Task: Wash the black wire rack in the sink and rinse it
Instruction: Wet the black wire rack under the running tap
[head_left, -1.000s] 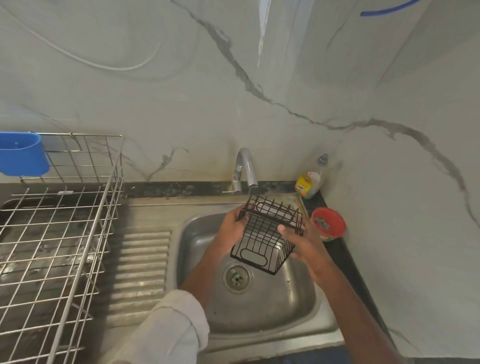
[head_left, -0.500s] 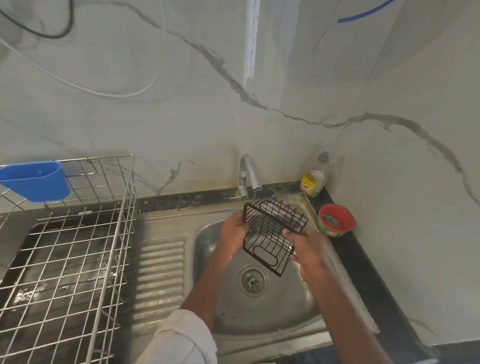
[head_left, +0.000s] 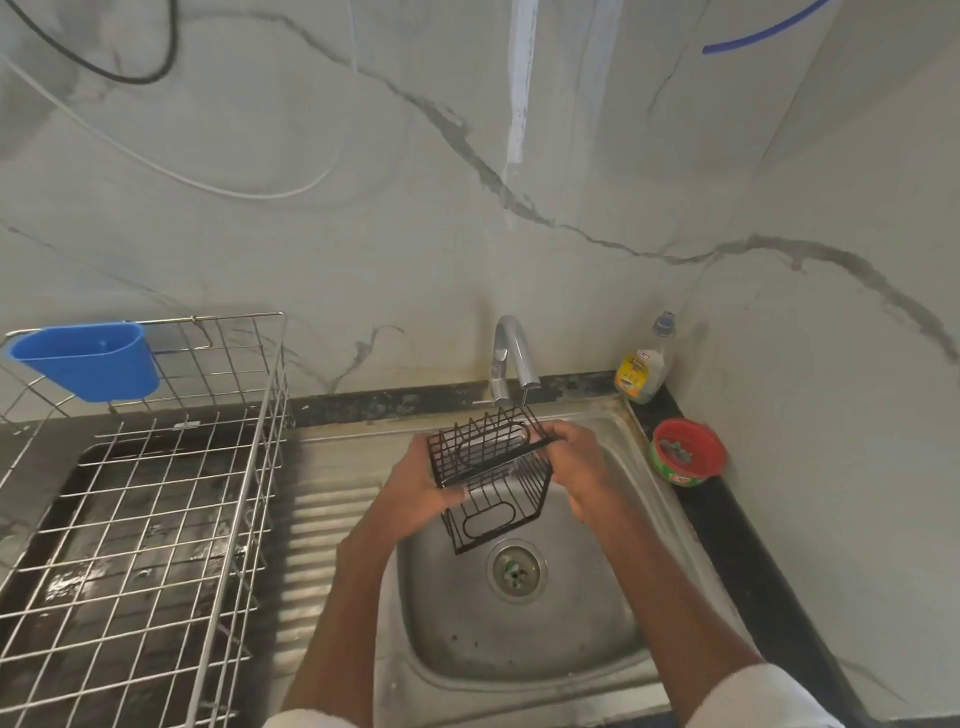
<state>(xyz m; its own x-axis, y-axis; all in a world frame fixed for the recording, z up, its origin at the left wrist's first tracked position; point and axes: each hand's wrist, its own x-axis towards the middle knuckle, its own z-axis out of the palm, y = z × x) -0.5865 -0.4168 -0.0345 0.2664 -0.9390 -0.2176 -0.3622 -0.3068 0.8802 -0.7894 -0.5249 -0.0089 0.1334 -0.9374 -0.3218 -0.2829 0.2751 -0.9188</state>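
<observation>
Head view, looking down into a steel sink set in a black counter against a marble-veined wall. Both hands hold the black wire rack above the basin, just below and in front of the chrome tap, with the drain beneath its lower end. Left hand grips the rack's left side, fingers curled under and round the wires. Right hand grips the right upper edge, thumb and fingers closed on the frame. Rack is tilted, one oval-looped panel facing up, another hanging down toward the drain. No water stream can be made out at the spout. Back right corner: clear dish-soap bottle with yellow label, print too small to read. Just in front of it, a red-and-green tub, lettering on its side not legible. Left of the ribbed drainboard: a steel wire dish basket with a blue plastic caddy hooked on its back rail. White sleeves show at both forearms.
</observation>
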